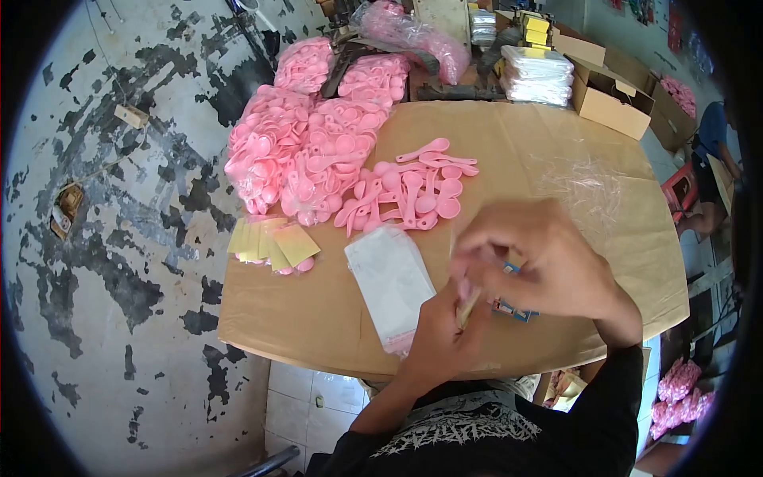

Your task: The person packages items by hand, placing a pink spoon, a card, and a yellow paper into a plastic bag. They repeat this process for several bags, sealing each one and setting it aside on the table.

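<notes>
My left hand (pixel 447 334) is closed round a small pale-yellow card (pixel 466 310) near the table's front edge. Just above it, my right hand (pixel 548 254) is blurred, its fingers curled in a pinch; what they hold is hidden. Something pinkish shows between the hands, too smeared to name. Partly under my right hand lies a blue printed piece (pixel 515 312). Left of my hands is a stack of clear plastic bags (pixel 389 278). A loose pile of pink measuring spoons (pixel 409 191) lies beyond the bags.
Yellow cards (pixel 278 242) lie fanned over pink spoons at the table's left edge. Bulging bags of pink spoons (pixel 302 151) stand behind. Crumpled clear film (pixel 584 187) lies at right. A cardboard box (pixel 612 99) and stacked plastic packs (pixel 536 75) are at the back. Another person (pixel 711 151) is at far right.
</notes>
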`<action>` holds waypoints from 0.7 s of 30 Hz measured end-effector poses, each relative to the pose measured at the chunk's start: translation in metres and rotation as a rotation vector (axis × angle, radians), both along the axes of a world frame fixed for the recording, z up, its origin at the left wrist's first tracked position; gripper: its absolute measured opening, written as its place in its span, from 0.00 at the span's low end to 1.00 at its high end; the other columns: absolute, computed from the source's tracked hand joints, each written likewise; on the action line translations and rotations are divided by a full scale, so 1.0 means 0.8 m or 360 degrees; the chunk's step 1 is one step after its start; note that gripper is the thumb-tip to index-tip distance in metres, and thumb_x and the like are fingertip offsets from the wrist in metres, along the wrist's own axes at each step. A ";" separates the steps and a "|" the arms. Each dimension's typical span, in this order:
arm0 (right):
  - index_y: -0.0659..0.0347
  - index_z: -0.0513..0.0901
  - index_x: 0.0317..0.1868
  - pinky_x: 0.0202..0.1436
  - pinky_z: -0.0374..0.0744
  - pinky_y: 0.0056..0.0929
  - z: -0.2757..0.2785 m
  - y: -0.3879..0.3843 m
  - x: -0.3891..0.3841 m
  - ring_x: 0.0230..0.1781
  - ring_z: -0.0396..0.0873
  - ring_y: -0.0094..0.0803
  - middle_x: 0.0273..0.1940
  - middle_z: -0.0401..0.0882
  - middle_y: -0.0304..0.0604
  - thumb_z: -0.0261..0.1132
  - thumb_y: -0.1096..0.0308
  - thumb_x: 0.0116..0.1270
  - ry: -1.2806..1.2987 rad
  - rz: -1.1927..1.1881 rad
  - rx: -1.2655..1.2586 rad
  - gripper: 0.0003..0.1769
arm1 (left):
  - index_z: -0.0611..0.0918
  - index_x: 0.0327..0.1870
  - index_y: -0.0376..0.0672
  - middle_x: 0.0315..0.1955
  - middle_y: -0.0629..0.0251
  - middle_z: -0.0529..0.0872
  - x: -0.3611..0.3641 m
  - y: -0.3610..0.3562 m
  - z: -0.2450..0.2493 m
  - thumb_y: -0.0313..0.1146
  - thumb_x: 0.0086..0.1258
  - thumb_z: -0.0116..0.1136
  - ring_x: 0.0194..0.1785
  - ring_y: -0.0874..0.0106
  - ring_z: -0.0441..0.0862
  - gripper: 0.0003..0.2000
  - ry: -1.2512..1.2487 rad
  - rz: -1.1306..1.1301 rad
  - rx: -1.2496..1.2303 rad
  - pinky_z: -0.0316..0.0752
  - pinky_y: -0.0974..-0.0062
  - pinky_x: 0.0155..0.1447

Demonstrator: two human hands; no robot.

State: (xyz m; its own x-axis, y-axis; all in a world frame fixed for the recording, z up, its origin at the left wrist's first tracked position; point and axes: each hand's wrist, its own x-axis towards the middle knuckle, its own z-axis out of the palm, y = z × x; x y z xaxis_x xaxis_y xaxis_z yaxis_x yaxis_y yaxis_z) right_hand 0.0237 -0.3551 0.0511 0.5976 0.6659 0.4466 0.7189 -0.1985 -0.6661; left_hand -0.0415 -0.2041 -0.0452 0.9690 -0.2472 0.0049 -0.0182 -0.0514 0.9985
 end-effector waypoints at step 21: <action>0.56 0.85 0.37 0.46 0.78 0.33 -0.055 -0.016 0.047 0.43 0.77 0.34 0.37 0.79 0.36 0.71 0.66 0.51 -0.0984 -0.0212 -0.0232 0.12 | 0.69 0.62 0.33 0.45 0.59 0.83 0.024 -0.019 -0.008 0.31 0.82 0.37 0.44 0.77 0.82 0.15 -0.0166 0.0361 -0.0364 0.76 0.79 0.48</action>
State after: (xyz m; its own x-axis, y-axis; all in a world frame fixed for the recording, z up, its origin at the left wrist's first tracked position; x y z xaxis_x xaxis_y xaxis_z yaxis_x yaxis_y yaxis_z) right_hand 0.0609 -0.3682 0.0071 0.3409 0.6837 0.6453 0.9242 -0.3695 -0.0967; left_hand -0.0222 -0.2193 -0.0517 0.9905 -0.0065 0.1377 -0.1349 0.1595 0.9779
